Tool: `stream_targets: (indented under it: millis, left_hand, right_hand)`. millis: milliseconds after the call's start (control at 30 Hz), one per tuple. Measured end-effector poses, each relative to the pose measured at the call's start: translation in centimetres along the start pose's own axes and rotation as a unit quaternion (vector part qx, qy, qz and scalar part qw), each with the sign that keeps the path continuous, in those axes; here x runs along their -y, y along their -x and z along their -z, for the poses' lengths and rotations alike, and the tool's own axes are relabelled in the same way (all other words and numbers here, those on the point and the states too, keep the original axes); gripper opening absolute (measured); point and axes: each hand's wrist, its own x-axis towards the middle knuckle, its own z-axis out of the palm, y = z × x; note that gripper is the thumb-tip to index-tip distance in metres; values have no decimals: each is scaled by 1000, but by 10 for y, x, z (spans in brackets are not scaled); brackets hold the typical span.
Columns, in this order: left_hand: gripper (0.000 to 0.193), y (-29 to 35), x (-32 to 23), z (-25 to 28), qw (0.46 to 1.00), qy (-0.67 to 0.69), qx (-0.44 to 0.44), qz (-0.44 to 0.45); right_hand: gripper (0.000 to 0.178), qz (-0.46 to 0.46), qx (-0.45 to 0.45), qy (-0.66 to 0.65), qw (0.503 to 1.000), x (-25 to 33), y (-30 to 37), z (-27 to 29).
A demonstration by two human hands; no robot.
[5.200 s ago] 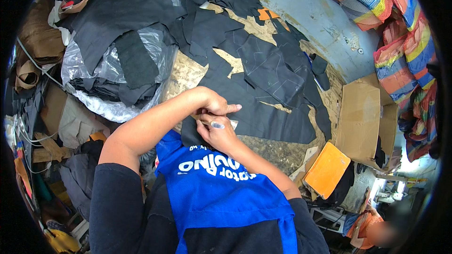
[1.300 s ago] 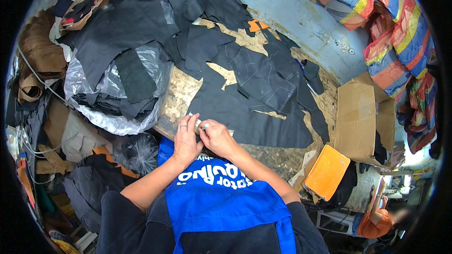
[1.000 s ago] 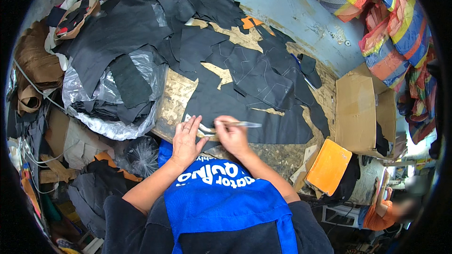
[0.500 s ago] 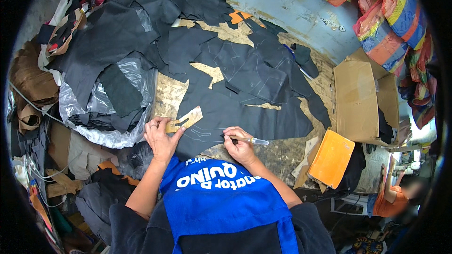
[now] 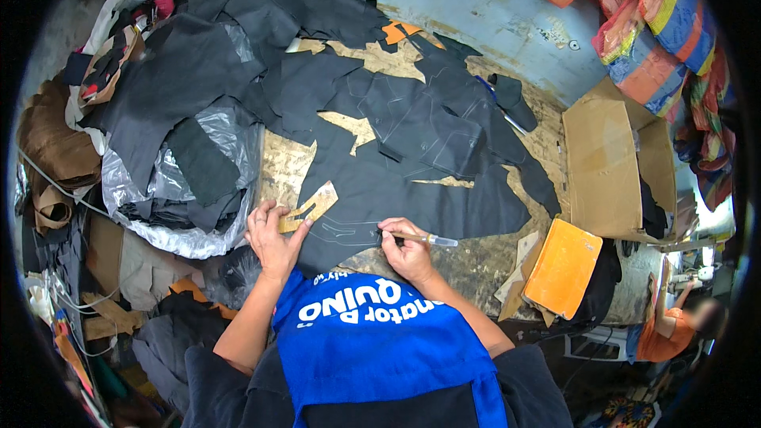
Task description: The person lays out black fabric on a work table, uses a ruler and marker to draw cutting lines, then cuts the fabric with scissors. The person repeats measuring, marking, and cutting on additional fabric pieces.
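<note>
My left grip (image 5: 272, 239) pinches the card (image 5: 321, 203) beside the pale lines (image 5: 341, 230), seemingly to leave them bare, while my right grip (image 5: 406, 257) holds the pen (image 5: 432, 239) at the sheet (image 5: 372, 196) on the counter (image 5: 281, 168).

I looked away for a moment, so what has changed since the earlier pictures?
The left hand has moved the tan template leftward and away from the body; pale outlines now show on the black material. The right hand still holds the pen. The cardboard box and orange pad stayed put.
</note>
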Motion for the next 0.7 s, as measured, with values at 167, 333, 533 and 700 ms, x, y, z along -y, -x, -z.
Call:
stream_targets:
  millis: [167, 333, 533, 700]
  left_hand:
    - [32, -2, 1, -1, 998, 42, -27, -47]
    - [34, -5, 2, 3, 996, 85, -27, -31]
    - [21, -14, -16, 20, 958, 253, 112, -72]
    - [17, -16, -47, 13, 918, 286, 262, -85]
  right_hand:
    - [6, -29, 11, -22, 999, -5, 5, 1]
    - [5, -104, -40, -168, 980, -15, 8, -3]
    - [20, -171, -45, -215, 960, -10, 5, 4]
    - [29, -187, -26, -222, 957, -1, 6, 1]
